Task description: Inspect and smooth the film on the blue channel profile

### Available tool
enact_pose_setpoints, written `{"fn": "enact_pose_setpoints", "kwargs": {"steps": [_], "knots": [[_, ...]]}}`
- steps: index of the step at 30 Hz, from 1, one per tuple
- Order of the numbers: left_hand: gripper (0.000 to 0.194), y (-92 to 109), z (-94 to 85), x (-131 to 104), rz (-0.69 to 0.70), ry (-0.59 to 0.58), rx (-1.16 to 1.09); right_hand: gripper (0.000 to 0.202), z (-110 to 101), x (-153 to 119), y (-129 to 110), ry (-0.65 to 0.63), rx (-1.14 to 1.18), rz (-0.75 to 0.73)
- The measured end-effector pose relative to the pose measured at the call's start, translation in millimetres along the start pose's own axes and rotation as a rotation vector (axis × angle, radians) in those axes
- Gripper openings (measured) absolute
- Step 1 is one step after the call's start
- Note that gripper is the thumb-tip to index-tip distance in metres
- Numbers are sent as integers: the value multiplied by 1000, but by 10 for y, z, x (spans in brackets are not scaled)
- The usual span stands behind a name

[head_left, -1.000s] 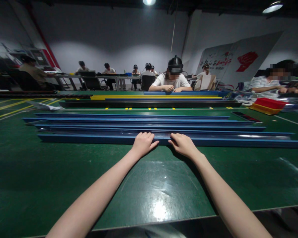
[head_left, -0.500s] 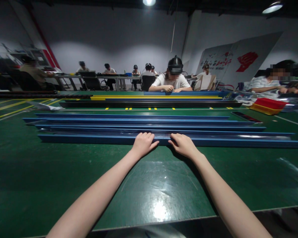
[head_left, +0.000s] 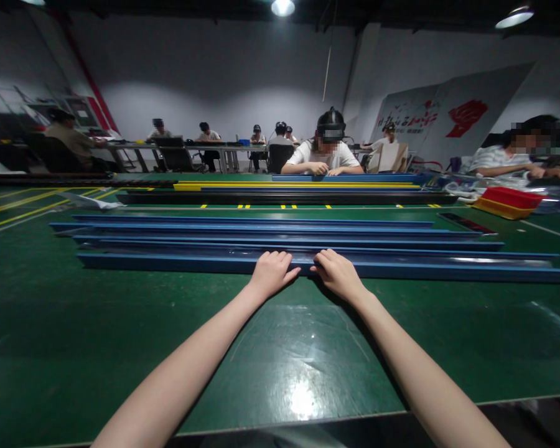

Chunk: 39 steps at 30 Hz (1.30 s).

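Several long blue channel-shaped strips lie side by side across the green table (head_left: 135, 330). My left hand (head_left: 271, 274) grips the near edge of the closest blue strip (head_left: 168, 264), fingers curled over its rim and thumb along the front. Close by on the right, my right hand (head_left: 338, 272) grips the same strip, its fingertips bent over the edge into the channel. A narrow gap separates the two thumbs. Clear, shiny film shows inside the channel. The undersides of the fingers are hidden.
Black and yellow strips (head_left: 298, 185) lie farther back. At the right are a dark phone-like slab (head_left: 466, 223) and red and yellow trays (head_left: 511, 200). A person (head_left: 324, 155) sits opposite, another (head_left: 508, 155) at the right. White paper (head_left: 91, 201) lies at the back left.
My right hand has shifted slightly left along the strip, nearer my left hand. The whole view has moved a little; my left hand keeps its place on the strip.
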<state>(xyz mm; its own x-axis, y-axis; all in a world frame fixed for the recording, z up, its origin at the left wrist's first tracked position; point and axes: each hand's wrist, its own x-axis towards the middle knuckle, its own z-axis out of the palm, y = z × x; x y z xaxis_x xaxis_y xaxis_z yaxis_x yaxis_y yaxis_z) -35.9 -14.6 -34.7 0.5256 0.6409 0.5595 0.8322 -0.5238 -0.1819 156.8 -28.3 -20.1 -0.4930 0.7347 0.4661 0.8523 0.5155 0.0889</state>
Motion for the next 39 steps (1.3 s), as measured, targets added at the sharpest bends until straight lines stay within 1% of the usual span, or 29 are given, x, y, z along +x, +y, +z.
{"fn": "enact_pose_setpoints", "kwargs": {"steps": [4, 10, 14, 18, 21, 25, 31, 35, 39], "knots": [[33, 1, 0, -3, -7, 10, -3, 15, -19, 18, 16, -2, 8, 10], [28, -6, -13, -7, -3, 11, -42, 16, -96, 48, 25, -68, -20, 4], [25, -10, -22, -5, 5, 8, -70, 15, -119, 63, 24, -91, -39, 6], [20, -9, -35, -3, 1, 50, -110, 16, -131, 66, 46, -98, -39, -3], [18, -4, -40, -1, 18, 78, -123, 17, -148, 44, 89, -111, -41, 25], [22, -5, -39, 0, 45, 68, -76, 17, -190, -19, 187, -127, -55, 76], [36, -13, -37, -3, -6, 36, -33, 17, -254, -104, 348, -181, -50, 153], [35, -8, -41, -2, -19, 28, -25, 16, -264, -126, 369, -177, -46, 183], [34, -8, -33, -4, -28, 28, -27, 17, -270, -141, 336, -166, -65, 168]]}}
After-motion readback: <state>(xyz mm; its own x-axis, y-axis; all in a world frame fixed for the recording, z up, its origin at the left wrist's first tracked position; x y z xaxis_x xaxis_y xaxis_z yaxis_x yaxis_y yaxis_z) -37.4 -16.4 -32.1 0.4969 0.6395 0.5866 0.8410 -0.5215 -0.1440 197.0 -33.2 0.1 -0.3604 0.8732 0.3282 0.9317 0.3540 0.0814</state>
